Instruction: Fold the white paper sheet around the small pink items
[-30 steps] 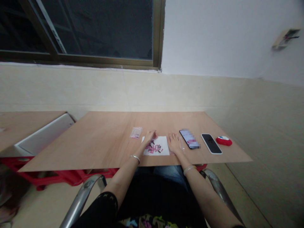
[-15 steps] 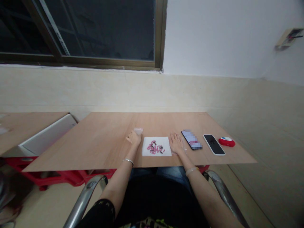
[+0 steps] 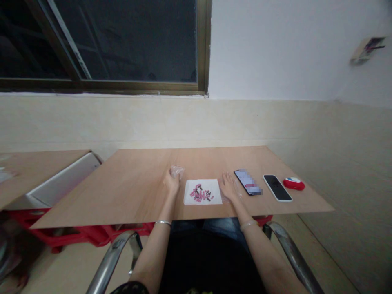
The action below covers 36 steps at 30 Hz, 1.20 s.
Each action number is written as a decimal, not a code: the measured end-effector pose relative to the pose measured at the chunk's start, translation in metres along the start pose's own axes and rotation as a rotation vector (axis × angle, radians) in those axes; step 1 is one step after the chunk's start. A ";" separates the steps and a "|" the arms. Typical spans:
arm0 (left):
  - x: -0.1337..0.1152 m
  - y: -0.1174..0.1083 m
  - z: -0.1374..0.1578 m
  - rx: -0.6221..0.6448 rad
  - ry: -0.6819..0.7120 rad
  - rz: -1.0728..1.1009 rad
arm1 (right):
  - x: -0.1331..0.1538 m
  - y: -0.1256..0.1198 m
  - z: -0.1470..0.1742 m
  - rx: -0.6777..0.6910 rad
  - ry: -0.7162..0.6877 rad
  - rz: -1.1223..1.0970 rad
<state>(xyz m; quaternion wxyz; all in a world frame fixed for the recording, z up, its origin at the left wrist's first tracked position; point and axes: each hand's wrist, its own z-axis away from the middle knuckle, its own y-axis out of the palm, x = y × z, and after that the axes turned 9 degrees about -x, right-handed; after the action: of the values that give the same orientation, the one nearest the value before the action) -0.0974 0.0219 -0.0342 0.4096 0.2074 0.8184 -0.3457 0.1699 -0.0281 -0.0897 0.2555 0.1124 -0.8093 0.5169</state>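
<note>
A white sheet of paper [image 3: 215,198] lies near the front edge of the wooden table [image 3: 131,188], with several small pink and dark pieces [image 3: 200,192] heaped on it. Left of the sheet, my left hand [image 3: 172,182] is closed on a small clear plastic bag [image 3: 177,170] that holds pink bits. Right of the sheet, my right hand [image 3: 228,187] rests flat, fingers spread, on another clear bag [image 3: 236,189] lying on the table.
Two phones lie to the right of my right hand, one with a lit screen [image 3: 248,182] and one dark [image 3: 277,188], then a red and white oval object [image 3: 293,183]. A second table with a white panel [image 3: 52,183] stands at left. Chair armrests [image 3: 113,257] flank my lap.
My left hand left the pile on the paper, went left to the small bag and closed on it. My right hand stayed flat beside the sheet.
</note>
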 end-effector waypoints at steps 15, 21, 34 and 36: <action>-0.103 -0.050 0.073 0.622 0.556 0.206 | 0.078 -0.090 0.009 0.443 0.236 -0.941; -0.122 -0.061 0.075 0.600 0.592 0.097 | 0.076 -0.107 0.017 0.528 0.255 -1.079; -0.138 -0.072 0.080 0.783 0.192 0.433 | 0.096 -0.120 0.024 0.474 0.251 -1.305; -0.139 -0.072 0.080 0.823 0.178 0.450 | 0.098 -0.123 0.025 0.496 0.250 -1.328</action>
<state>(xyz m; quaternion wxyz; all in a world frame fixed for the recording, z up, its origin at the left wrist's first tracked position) -0.0199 -0.0933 0.0737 0.2864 0.5533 0.5800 -0.5248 0.1344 -0.0961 0.0496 0.5736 0.5755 -0.3934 0.4301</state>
